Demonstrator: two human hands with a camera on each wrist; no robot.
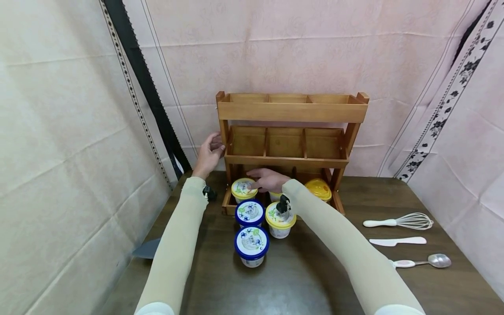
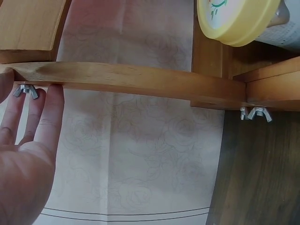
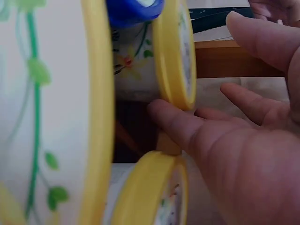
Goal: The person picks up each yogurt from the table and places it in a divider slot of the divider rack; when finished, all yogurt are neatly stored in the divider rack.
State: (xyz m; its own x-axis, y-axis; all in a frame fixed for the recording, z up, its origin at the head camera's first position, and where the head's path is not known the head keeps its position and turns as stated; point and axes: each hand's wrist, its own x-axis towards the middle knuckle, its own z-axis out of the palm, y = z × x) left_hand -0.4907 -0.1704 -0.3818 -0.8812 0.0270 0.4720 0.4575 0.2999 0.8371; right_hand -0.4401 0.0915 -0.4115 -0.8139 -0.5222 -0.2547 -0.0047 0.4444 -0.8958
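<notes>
Nearest the camera, at 6 o'clock of the rack, a blue-lid tub (image 1: 251,245) stands on the dark table (image 1: 299,280); a 2nd blue-lid tub (image 1: 249,212) & a yellow-lid tub (image 1: 280,219) sit just beyond, side by side. Further on, the R hand (image 1: 268,179) lies with fingers loosely out, fingertips (image 3: 161,112) touching the rim of a yellow-lid tub in the rack's bottom tier (image 1: 243,189); not gripping it. At 9 o'clock the L hand (image 1: 209,154) rests w/ straight fingers (image 2: 50,117) against the wooden rack (image 1: 291,144) side post. Another yellow lid (image 1: 317,189) sits at the bottom tier's 3 o'clock end. Whisk (image 1: 399,222), white knife (image 1: 397,241), spoon (image 1: 423,262) lie well apart at 3 o'clock.
</notes>
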